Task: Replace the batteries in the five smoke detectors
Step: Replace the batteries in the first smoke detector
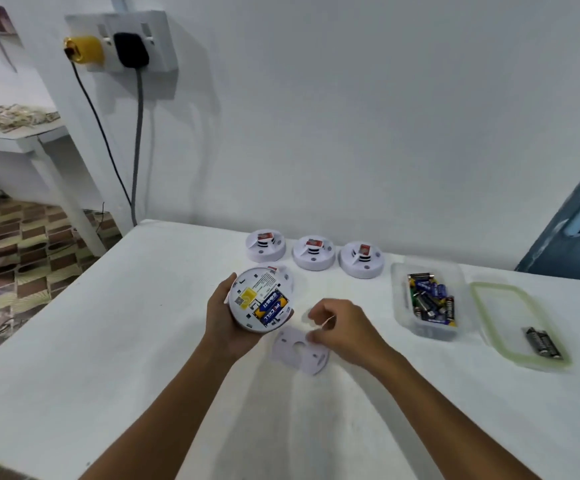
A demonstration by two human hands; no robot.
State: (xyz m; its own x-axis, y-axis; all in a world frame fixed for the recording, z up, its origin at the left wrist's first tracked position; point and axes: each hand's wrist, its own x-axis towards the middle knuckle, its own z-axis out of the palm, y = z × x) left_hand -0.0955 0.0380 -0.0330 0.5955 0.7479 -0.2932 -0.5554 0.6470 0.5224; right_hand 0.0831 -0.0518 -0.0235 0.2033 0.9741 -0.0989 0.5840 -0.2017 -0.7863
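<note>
mounting plate point(299, 353) — under right fingers point(316, 337) | detector point(262, 299) — left fingers point(226, 289) grip

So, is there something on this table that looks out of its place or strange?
Nothing is spilled or broken. Two dark batteries lie on the container lid, apart from the batteries in the clear tub. A white backplate lies loose below the opened detector in the left hand.

Only "PKCELL", printed upside down on the blue-and-yellow batteries point(272, 307) in the detector point(260, 299) gripped by the left hand point(224, 322), is legible.
</note>
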